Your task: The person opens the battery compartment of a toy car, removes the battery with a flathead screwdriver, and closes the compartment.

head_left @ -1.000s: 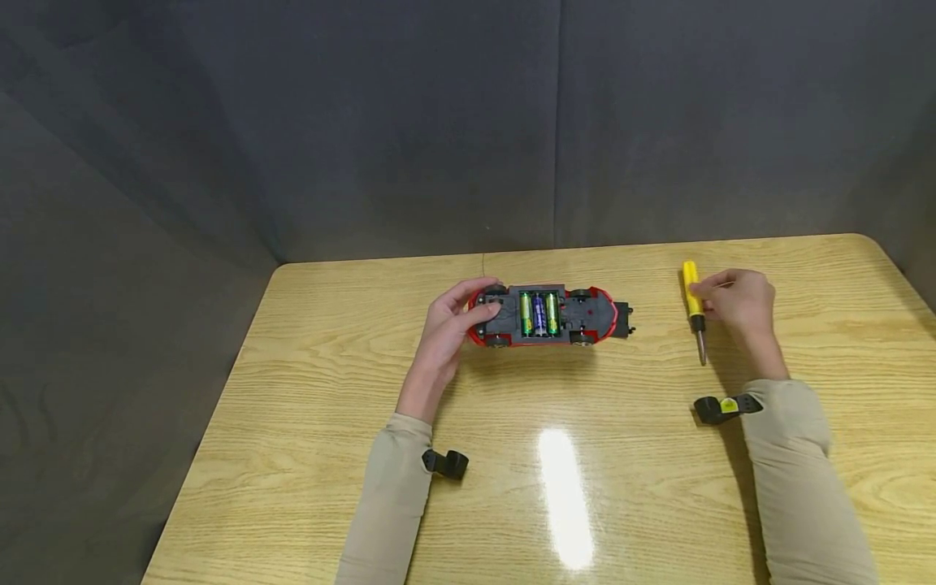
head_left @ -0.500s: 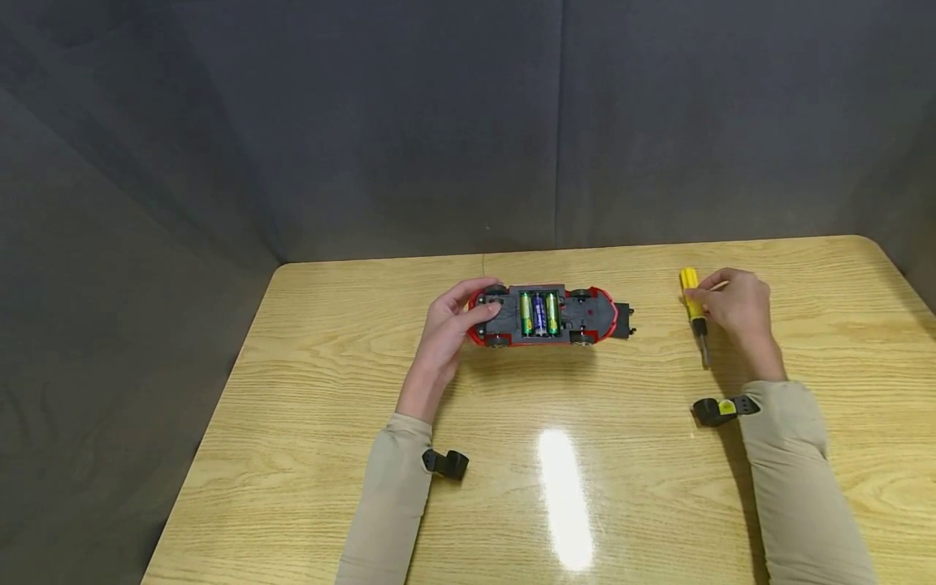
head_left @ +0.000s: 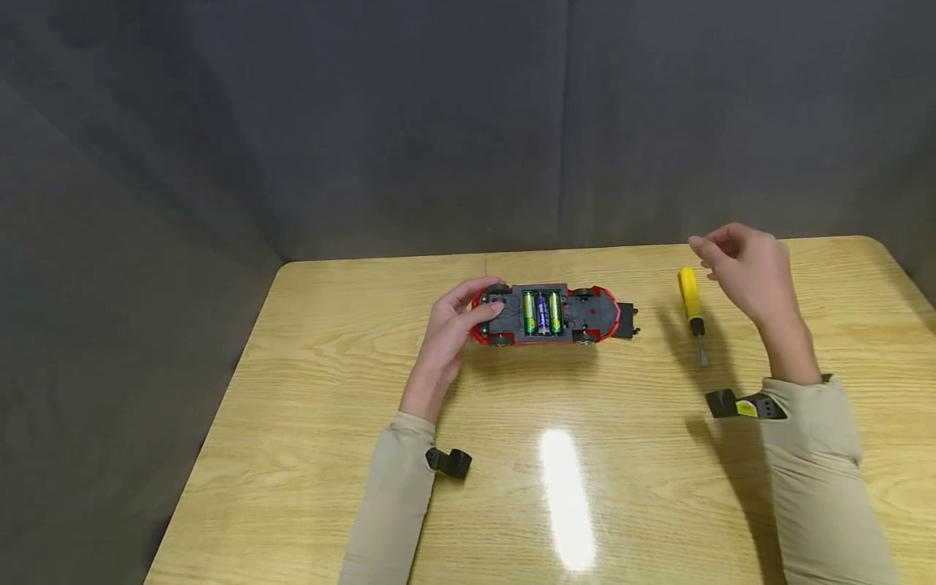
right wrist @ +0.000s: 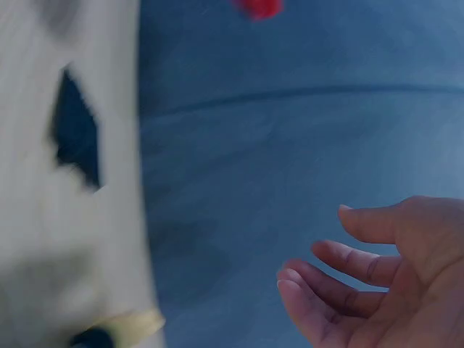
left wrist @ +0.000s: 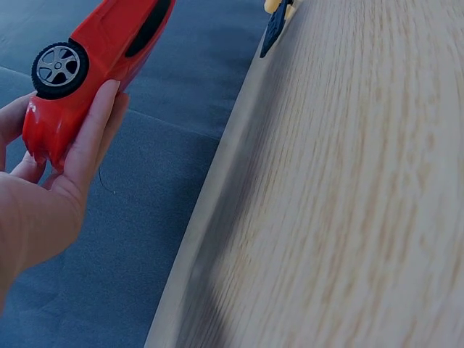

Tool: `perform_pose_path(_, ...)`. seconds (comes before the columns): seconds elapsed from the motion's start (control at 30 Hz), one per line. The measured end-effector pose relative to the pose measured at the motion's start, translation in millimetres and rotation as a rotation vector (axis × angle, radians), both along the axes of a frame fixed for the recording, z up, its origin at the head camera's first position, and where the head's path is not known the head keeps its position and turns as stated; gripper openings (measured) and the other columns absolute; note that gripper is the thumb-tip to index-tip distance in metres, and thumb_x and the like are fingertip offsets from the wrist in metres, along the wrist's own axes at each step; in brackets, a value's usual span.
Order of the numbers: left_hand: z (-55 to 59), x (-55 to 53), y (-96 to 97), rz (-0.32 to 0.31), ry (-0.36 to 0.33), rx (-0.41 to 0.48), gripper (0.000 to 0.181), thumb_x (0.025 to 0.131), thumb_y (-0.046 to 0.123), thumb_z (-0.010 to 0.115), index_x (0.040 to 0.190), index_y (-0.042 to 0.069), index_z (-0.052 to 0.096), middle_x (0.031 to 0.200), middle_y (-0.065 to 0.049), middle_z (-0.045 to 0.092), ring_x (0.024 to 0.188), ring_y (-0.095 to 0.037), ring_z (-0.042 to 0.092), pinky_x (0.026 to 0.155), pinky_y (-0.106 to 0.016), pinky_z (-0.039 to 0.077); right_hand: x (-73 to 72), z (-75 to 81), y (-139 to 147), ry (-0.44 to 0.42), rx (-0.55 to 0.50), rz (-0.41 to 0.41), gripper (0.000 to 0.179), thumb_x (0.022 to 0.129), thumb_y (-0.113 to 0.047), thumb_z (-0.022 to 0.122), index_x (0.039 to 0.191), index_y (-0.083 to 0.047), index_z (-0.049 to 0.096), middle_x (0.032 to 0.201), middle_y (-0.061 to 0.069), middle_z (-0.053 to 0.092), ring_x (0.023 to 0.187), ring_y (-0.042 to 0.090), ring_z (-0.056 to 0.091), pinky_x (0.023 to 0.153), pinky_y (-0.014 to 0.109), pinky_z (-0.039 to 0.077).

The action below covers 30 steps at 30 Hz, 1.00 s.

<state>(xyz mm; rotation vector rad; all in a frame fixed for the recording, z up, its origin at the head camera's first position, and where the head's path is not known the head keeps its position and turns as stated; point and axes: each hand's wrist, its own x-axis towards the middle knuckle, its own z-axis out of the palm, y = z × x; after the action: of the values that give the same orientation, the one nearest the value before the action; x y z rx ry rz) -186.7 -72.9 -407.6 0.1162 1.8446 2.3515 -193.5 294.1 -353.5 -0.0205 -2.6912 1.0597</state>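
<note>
A red toy car [head_left: 605, 313] is held upside down above the table by my left hand [head_left: 448, 329], thumb on the dark underside and fingers round one end. In its uncovered compartment sit three batteries [head_left: 542, 314], two green and one purple. The left wrist view shows the car's glossy red side and a wheel [left wrist: 59, 67] beside the fingers. My right hand [head_left: 756, 272] is raised above and right of a yellow screwdriver [head_left: 691, 296] on the table. In the right wrist view its fingers [right wrist: 348, 297] are loosely bent, with nothing between them.
A flat black plastic piece [right wrist: 76, 134] with small prongs lies on the table, just past the car's right end in the head view. The wood table [head_left: 329, 390] ends at a dark curtain [head_left: 409, 130] behind. Each sleeve carries a wrist camera [head_left: 457, 463].
My right hand has let go of the screwdriver's handle and lifted up and to the right. The screwdriver stays on the table. My left hand still holds the car in the same place.
</note>
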Motion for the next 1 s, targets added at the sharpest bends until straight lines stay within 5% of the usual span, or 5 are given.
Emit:
perform_pose_path(0.2, 0.2, -2.3, 2.7, 0.005, 0.008, -0.002, 0.04, 0.093, 0.002, 0.071, 0.132, -0.002, 0.066, 0.135, -0.01, 0.061, 0.118, -0.021, 0.056, 0.084, -0.023, 0.055, 9.8, 29.9, -27, 0.064, -0.031, 0.05, 0.04, 0.104, -0.035, 0.063, 0.112, 0.004, 0.071, 0.1, 0.023, 0.071, 0.066, -0.014, 0.053, 0.062, 0.014, 0.041)
perform_pose_path(0.37, 1.6, -3.1, 4.8, 0.011, 0.001, 0.004, 0.04, 0.093, 0.002, 0.071, 0.132, -0.001, 0.067, 0.137, -0.01, 0.06, 0.117, -0.021, 0.056, 0.083, -0.023, 0.055, 15.5, 40.4, -51, 0.054, -0.073, 0.12, 0.036, 0.103, -0.034, 0.066, 0.114, -0.001, 0.072, 0.104, 0.02, 0.072, 0.073, -0.007, 0.059, 0.065, 0.017, 0.043)
perform_pose_path(0.57, 1.6, -4.5, 6.9, 0.009, 0.002, 0.008, 0.039, 0.093, 0.002, 0.071, 0.132, -0.001, 0.067, 0.136, -0.01, 0.06, 0.114, -0.021, 0.057, 0.082, -0.024, 0.056, 17.7, 42.7, -75, 0.05, -0.065, 0.181, 0.029, 0.103, -0.03, 0.066, 0.112, -0.003, 0.073, 0.105, 0.015, 0.072, 0.093, 0.021, 0.063, 0.071, 0.027, 0.044)
perform_pose_path(0.8, 1.2, -6.3, 7.5, 0.023, 0.008, 0.007, 0.039, 0.093, 0.002, 0.071, 0.132, -0.002, 0.067, 0.136, -0.01, 0.061, 0.121, -0.021, 0.053, 0.083, -0.023, 0.054, 16.7, 39.9, -102, 0.067, -0.092, 0.291, 0.021, 0.101, -0.019, 0.069, 0.111, -0.001, 0.073, 0.109, 0.016, 0.073, 0.101, 0.032, 0.069, 0.09, 0.039, 0.056)
perform_pose_path(1.0, 0.4, -5.9, 7.0, 0.026, 0.004, -0.001, 0.04, 0.093, 0.003, 0.071, 0.133, -0.002, 0.066, 0.138, -0.01, 0.06, 0.124, -0.022, 0.052, 0.084, -0.023, 0.054, 13.0, 30.6, -127, 0.095, -0.026, 0.385, 0.022, 0.097, -0.013, 0.074, 0.114, 0.0, 0.074, 0.124, 0.02, 0.068, 0.12, 0.039, 0.061, 0.101, 0.058, 0.047)
